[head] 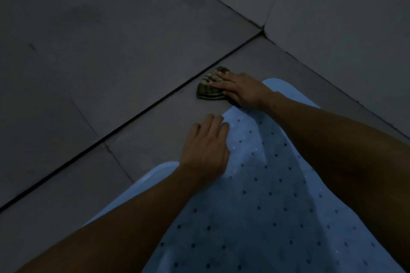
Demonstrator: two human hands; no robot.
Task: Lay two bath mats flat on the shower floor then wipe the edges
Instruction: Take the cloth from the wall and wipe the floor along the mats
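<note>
Where the dim view begins nearest, a pale blue bath mat (255, 206) dotted with small round holes lies on the grey tiled floor (99, 73), both bare forearms crossing it. The left hand (205, 150) rests flat on its far-left edge, fingers spread and relaxed. Beyond, the right hand (240, 91) presses a striped dark cloth (208, 88) onto tile beside the mat's rounded corner, fingers extended. Farther off, walls (332, 17) meet, closing the corner.
</note>
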